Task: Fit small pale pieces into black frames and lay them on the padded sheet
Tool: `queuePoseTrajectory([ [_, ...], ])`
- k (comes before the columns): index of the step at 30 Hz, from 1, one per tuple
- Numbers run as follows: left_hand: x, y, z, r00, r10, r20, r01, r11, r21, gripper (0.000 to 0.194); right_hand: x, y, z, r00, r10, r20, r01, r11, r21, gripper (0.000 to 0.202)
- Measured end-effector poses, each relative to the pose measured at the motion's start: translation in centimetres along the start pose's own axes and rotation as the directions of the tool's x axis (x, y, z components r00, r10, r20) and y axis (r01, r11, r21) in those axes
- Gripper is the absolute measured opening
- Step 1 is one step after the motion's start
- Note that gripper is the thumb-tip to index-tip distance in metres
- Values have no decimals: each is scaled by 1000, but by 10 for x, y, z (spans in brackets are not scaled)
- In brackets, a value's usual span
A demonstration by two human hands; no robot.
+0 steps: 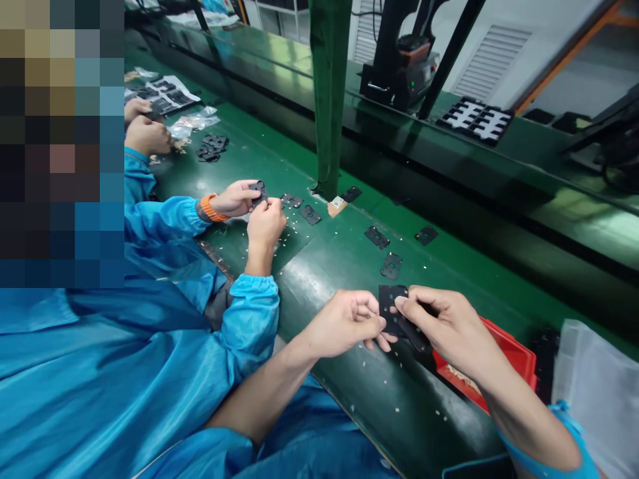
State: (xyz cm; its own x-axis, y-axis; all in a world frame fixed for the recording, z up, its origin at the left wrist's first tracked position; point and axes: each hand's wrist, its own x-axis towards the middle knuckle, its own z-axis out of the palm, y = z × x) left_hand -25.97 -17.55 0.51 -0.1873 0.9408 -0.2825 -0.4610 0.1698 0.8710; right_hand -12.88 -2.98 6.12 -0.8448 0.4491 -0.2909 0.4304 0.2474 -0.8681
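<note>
Nearest the camera, grips a black plate [392,309] in the right hand [444,316], with the thumb across its face and the fingers curled behind, presumably to brace it while leaving most of the holed face in view. Brings the left hand [347,319] to the opposite edge, likely for steadying. In the shadow there, cannot tell whether gripping or merely touching with the left, nor whether a rounded black piece [415,336] beneath belongs to the plate.

Works over a green tabletop [369,412], beside a co-worker in a blue smock [150,352] with a similar dark part [258,191] between both hands [267,229]. Next to the right forearm, has a clear plastic bag [596,379] and a red bin [522,359], probably placed for easy reach. Beyond the held plate, shows loose black plates [391,265] lying flat, spaced apart, perhaps for easier picking up. Smallest of all, shows pale bits [397,410] scattered about.
</note>
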Motion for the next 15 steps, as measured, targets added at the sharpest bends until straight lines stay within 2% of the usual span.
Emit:
queuePoseTrajectory([
  [3, -1, 0, -2, 999, -14, 34, 16, 998, -53, 40, 1, -1, -2, 1000, 7, -18, -7, 1000, -21, 48],
  [8, -8, 3, -7, 981, -24, 193, 56, 985, -162, 43, 0, -1, -8, 1000, 4, -13, -4, 1000, -13, 50],
  [15, -4, 1, -4, 984, -31, 178, 56, 988, -141, 49, -2, 1, -5, 1000, 8, 7, -7, 1000, -14, 51],
])
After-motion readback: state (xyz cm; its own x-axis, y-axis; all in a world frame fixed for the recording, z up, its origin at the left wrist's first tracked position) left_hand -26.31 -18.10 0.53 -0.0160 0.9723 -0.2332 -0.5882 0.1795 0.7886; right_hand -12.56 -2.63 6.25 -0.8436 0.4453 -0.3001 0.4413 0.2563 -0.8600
